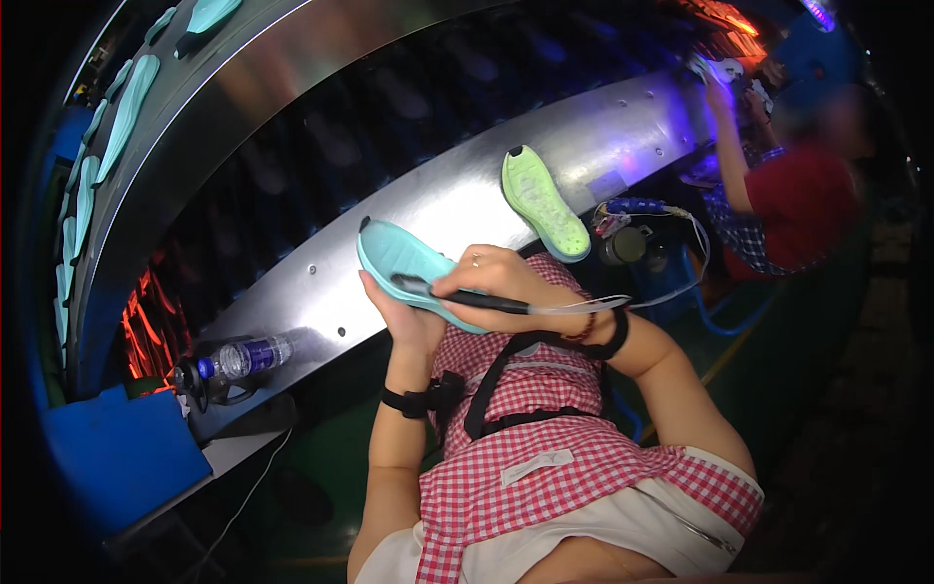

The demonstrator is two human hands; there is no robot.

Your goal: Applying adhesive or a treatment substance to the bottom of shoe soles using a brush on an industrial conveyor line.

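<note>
A light-blue shoe sole (397, 251) is gripped by my left hand (409, 319), which supports it from below and along its near edge. My right hand (504, 282) closes round a black-handled glue brush (486, 302). The brush head rests in or just over the hollow of the sole; actual contact I cannot make out. From the handle's rear end a clear tube (593, 306) runs off to the right. A yellow-green sole (541, 200) lies on the metal ledge beyond my right hand, its hollow side up.
The metal ledge (321, 292) curves along a dark conveyor. Bottles (251, 358) lie at its left end, by a blue box (122, 448). More light-blue soles (129, 112) line a belt at the far left. A co-worker in red (803, 204) sits right, near a jar (625, 245).
</note>
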